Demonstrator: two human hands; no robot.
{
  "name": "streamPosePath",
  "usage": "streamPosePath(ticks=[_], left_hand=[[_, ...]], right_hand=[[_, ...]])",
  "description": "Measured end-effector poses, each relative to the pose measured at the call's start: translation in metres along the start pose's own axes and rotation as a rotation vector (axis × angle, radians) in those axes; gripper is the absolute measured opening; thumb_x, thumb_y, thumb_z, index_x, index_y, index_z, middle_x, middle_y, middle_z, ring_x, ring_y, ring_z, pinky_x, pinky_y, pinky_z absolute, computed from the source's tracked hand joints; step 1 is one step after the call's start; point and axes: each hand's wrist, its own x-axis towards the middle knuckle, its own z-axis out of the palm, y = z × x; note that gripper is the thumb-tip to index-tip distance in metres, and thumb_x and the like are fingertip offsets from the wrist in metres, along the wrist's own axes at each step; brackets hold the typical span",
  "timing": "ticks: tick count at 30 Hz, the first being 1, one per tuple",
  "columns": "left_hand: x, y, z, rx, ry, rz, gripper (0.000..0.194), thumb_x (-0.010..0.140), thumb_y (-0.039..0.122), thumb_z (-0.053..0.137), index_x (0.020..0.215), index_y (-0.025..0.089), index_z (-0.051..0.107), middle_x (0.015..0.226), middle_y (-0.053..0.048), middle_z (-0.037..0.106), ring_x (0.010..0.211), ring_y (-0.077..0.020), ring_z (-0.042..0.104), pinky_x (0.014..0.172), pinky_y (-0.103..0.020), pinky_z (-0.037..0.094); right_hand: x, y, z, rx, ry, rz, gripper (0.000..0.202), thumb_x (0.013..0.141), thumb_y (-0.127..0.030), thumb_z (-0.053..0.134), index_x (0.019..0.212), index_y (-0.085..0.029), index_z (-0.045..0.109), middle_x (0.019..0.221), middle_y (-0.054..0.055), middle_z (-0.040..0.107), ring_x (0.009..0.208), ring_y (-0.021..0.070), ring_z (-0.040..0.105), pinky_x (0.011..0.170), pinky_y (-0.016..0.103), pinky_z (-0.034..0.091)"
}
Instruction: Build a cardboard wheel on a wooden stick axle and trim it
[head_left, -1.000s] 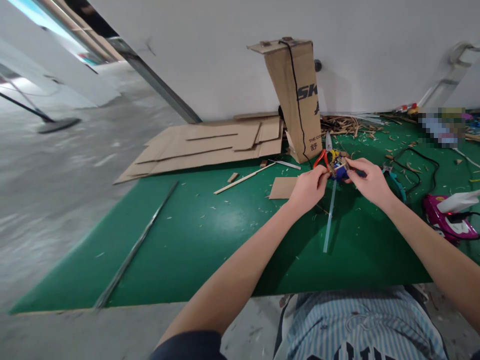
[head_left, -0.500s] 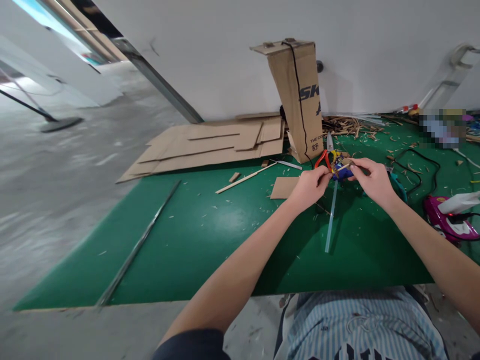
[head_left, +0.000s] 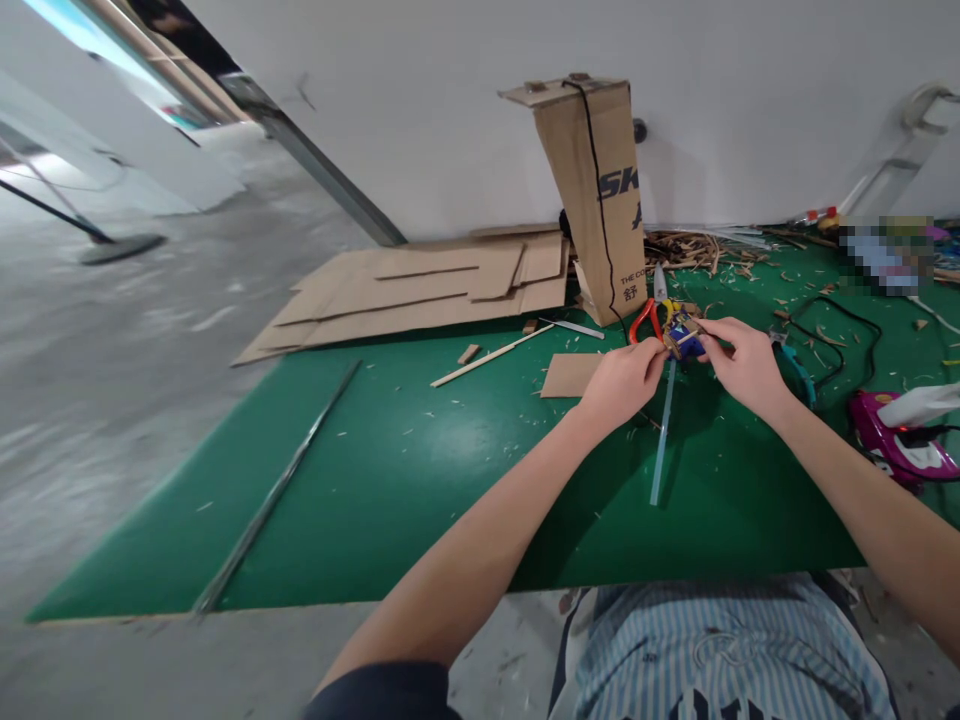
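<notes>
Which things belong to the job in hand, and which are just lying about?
Seemingly in the job:
thin stick, between left hand and right hand
blue item
perhaps clear strip

Apparently lying about:
scissors
cardboard sheets
tall box
wooden strip
pink device

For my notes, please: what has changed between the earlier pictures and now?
Only slightly: since half a second ago, the right hand has shifted a little left, towards the left hand, at the blue object. Nothing visibly taken hold of or let go. The scissors, cardboard box and translucent stick stayed.
</notes>
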Motion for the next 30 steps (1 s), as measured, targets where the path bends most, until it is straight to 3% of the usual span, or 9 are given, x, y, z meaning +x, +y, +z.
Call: streamPosePath(ticks=[4, 8, 15, 18, 22, 30], left_hand=[[-0.002, -0.003, 0.001, 0.174, 0.009, 0.115, 0.027, 0.101, 0.023, 0.039, 0.092, 0.015, 0.063, 0.075, -0.008, 0.069, 0.067, -0.0172, 0.063, 0.061, -0.027, 0.044], [-0.003, -0.001, 0.003, 0.207, -0.005, 0.107, 0.027, 0.101, 0.024, 0.038, 0.095, 0.015, 0.063, 0.073, -0.008, 0.068, 0.064, -0.018, 0.063, 0.06, -0.027, 0.044], [-0.001, 0.001, 0.003, -0.069, 0.066, -0.043, 0.017, 0.096, 0.022, 0.047, 0.082, 0.019, 0.055, 0.064, -0.001, 0.059, 0.054, -0.0137, 0.055, 0.055, -0.025, 0.035], [0.001, 0.0, 0.001, -0.216, 0.087, -0.082, 0.018, 0.094, 0.024, 0.048, 0.076, 0.02, 0.051, 0.059, 0.002, 0.053, 0.05, -0.0107, 0.046, 0.053, -0.023, 0.033], [0.003, 0.001, -0.001, -0.342, 0.075, -0.13, 0.022, 0.094, 0.026, 0.048, 0.073, 0.02, 0.048, 0.059, 0.003, 0.054, 0.051, -0.0099, 0.045, 0.053, -0.023, 0.033], [0.004, 0.003, -0.001, -0.401, 0.051, -0.175, 0.024, 0.094, 0.029, 0.05, 0.073, 0.019, 0.052, 0.056, 0.003, 0.054, 0.048, -0.0096, 0.046, 0.051, -0.023, 0.034]], right_hand=[[0.0, 0.0, 0.0, -0.024, -0.018, 0.015, 0.03, 0.093, -0.035, 0.054, 0.107, -0.022, 0.078, 0.103, 0.01, 0.072, 0.074, 0.0197, 0.07, 0.065, 0.039, 0.064], [-0.001, -0.003, 0.001, -0.012, -0.011, 0.024, 0.031, 0.092, -0.032, 0.053, 0.11, -0.021, 0.077, 0.108, 0.011, 0.071, 0.077, 0.0201, 0.071, 0.067, 0.04, 0.065], [-0.003, -0.01, 0.003, 0.027, -0.035, 0.007, 0.037, 0.096, -0.028, 0.047, 0.124, -0.023, 0.071, 0.116, 0.011, 0.068, 0.087, 0.0212, 0.071, 0.074, 0.04, 0.065], [-0.004, -0.01, 0.003, -0.03, -0.047, -0.067, 0.04, 0.097, -0.027, 0.045, 0.13, -0.023, 0.068, 0.117, 0.012, 0.067, 0.092, 0.0225, 0.07, 0.079, 0.042, 0.064], [-0.006, -0.01, 0.005, -0.104, -0.044, -0.164, 0.043, 0.097, -0.023, 0.043, 0.134, -0.02, 0.065, 0.118, 0.014, 0.067, 0.105, 0.0247, 0.067, 0.09, 0.046, 0.061], [-0.008, -0.005, 0.012, 0.017, 0.01, -0.032, 0.038, 0.097, -0.032, 0.047, 0.126, -0.024, 0.07, 0.118, 0.011, 0.069, 0.097, 0.0229, 0.069, 0.08, 0.042, 0.063]])
